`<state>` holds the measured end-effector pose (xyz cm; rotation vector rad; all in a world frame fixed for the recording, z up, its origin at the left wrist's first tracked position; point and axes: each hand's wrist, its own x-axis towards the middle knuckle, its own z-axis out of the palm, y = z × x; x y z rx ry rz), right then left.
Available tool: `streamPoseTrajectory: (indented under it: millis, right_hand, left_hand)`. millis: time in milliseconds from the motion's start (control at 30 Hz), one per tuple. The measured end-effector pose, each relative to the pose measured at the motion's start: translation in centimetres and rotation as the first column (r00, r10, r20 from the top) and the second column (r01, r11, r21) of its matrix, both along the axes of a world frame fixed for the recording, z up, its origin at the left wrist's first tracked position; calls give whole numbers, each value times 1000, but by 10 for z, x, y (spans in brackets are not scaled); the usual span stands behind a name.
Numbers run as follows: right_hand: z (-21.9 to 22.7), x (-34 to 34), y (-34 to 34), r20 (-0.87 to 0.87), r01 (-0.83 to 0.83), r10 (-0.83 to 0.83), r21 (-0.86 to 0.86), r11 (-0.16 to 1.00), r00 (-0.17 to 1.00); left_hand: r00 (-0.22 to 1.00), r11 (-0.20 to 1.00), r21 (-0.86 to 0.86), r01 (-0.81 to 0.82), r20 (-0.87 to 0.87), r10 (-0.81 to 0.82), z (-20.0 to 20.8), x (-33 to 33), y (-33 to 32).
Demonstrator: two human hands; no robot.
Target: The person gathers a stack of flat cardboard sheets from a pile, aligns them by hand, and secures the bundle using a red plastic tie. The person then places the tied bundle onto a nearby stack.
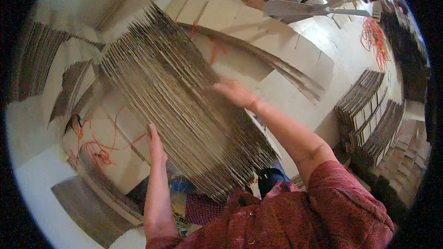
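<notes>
A tall bundle of flattened brown cardboard sheets [170, 106] stands slantwise in front of me, its many edges facing up, with the near end close to my body. Against its left side rests my left hand [157, 144], fingers stretched straight and palm toward the cardboard. My right hand [235, 93] is at the bundle's right side, fingers extended over the upper edge and slightly blurred; whether it touches firmly I cannot tell. Neither hand has its fingers wrapped round anything. The bundle's underside is hidden.
Flat cardboard sheets [258, 32] lie fanned beyond the bundle. Orange strapping [99, 152] is tangled at the left, more [374, 39] at the far right. Cardboard stacks [360, 97] stand on the right, others [39, 60] on the left. A white fan [304, 7] appears at the top.
</notes>
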<state>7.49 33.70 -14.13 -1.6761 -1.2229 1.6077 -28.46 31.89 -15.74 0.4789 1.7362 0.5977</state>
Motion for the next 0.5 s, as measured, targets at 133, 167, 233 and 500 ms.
streamPoseTrajectory:
  millis: [133,167,233,500]
  right_hand:
    - [7,1,15,-90,116,-112,37,993,990]
    - [0,2,18,-103,160,-156,28,987,982]
    - [32,2,24,-27,227,-227,2,974,973]
    - [12,27,39,-137,250,-235,97,963,962]
  left_hand:
    - [997,998,46,31,66,-34,41,37,21]
    - [993,997,66,45,105,-52,46,42,25]
    - [996,998,4,63,-59,-63,53,58,40]
    - [994,987,141,75,71,-86,6,56,80]
